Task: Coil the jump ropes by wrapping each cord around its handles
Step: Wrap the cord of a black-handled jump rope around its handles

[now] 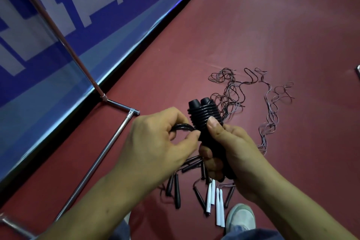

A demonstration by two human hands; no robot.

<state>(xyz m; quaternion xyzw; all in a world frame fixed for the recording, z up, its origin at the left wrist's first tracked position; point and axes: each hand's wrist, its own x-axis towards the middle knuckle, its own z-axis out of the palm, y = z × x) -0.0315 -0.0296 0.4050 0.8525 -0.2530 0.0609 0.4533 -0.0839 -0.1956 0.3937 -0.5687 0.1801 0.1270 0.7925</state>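
My right hand (229, 150) grips a pair of black jump-rope handles (202, 117) held side by side, with my thumb pressed on the black cord coiled around their upper part. My left hand (159, 138) pinches the loose end loop of that black cord (181, 127) just left of the handles. On the red floor below lie several more black handles (176, 191) and white handles (218, 206). Their thin cords (233, 93) lie tangled farther away.
A chrome metal stand (109, 152) with a slanted pole runs along the left. A blue and white banner (58, 25) borders the red floor (272, 25). My light-coloured shoe (241, 218) is at the bottom, beside the white handles.
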